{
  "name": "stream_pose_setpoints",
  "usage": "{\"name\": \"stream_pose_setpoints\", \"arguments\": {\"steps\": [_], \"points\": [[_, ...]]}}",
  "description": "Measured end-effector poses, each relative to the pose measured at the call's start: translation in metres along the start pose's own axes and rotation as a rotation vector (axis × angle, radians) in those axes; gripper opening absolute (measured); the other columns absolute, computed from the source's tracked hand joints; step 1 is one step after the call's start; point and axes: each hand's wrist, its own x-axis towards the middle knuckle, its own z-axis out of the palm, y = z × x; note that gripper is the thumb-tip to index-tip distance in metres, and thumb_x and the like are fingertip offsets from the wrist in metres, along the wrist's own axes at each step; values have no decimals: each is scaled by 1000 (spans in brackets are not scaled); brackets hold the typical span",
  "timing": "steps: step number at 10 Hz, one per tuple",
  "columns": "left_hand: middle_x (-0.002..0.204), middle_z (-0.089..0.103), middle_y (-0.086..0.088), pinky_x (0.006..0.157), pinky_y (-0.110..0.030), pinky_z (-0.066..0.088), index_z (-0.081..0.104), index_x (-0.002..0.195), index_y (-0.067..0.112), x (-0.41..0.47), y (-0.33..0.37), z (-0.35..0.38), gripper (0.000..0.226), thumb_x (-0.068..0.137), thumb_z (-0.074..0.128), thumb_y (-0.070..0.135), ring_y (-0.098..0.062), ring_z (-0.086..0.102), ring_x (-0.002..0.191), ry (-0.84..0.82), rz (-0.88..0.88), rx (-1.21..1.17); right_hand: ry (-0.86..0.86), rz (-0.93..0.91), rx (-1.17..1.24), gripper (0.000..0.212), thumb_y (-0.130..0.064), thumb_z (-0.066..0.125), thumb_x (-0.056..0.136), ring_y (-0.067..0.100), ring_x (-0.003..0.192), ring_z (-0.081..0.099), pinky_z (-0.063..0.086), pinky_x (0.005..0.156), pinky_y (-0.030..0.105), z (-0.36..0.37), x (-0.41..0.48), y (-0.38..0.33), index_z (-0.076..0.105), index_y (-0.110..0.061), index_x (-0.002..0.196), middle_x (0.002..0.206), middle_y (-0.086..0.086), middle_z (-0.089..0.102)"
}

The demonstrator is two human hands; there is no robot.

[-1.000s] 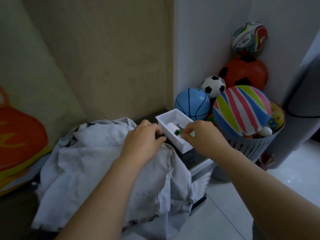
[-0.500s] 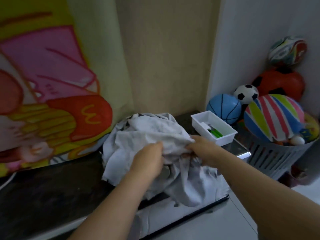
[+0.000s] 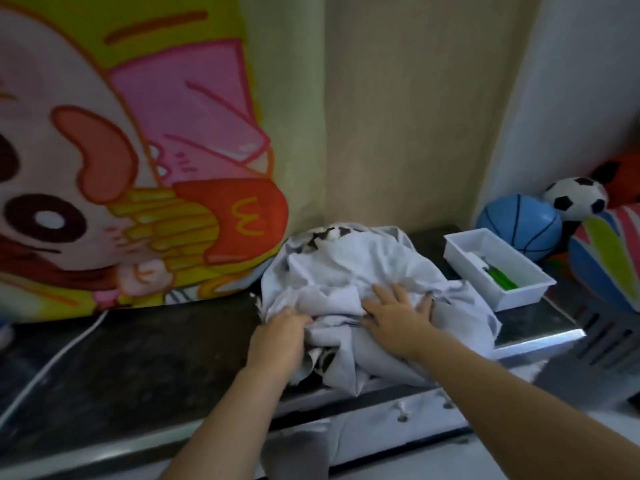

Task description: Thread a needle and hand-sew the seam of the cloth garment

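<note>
Two bare forearms reach up from the bottom of the frame over the front edge of the dark bench (image 3: 138, 358). Part of the pale garment (image 3: 346, 271) spills over that edge at lower centre. The rest sits bunched in a heap at the middle of the frame.

The left hand (image 3: 280, 336) has its grip clamped on a fold at the heap's near left side, fingers curled into the cloth. The right hand (image 3: 398, 313) lies on top just beside it, its grip apart, fingers spread flat on the fabric.

To the left the bench shows a wide stretch crossed only by a white cable (image 3: 52, 362). To the right a white tray (image 3: 498, 268) holding a green tool (image 3: 502, 278) sits near the garment, close to the bench's right end. Beyond it rest a blue ball (image 3: 519, 225) and a soccer ball (image 3: 575, 199). A cartoon banner (image 3: 138, 150) stands behind the bench at upper left.
</note>
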Motion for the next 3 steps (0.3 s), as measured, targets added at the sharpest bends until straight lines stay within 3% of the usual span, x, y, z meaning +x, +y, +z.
{"name": "stream_pose_setpoints", "arguments": {"steps": [1,2,3], "points": [[132,44,-4,96,-40,44,54,129,26,3,-1,25,36,93,53,24,-27,41,123,-16,3,-7,9,-26,26,48,-43,21,101,26,145,-12,-5,106,70,18,1,5,16,-35,148,159,-5,-6],[128,47,-5,95,-42,46,56,125,25,3,2,24,32,93,53,24,-27,45,119,5,-27,-68,-17,-63,72,45,-40,29,100,28,145,5,6,110,61,8,-4,4,27,-30,145,157,-1,11],[123,53,-2,87,-42,50,60,121,27,-1,9,16,33,94,45,16,-26,54,108,171,-91,-258,156,-137,367,35,-31,47,97,20,118,51,39,96,34,-28,-21,-1,51,-23,131,132,-1,53]]}}
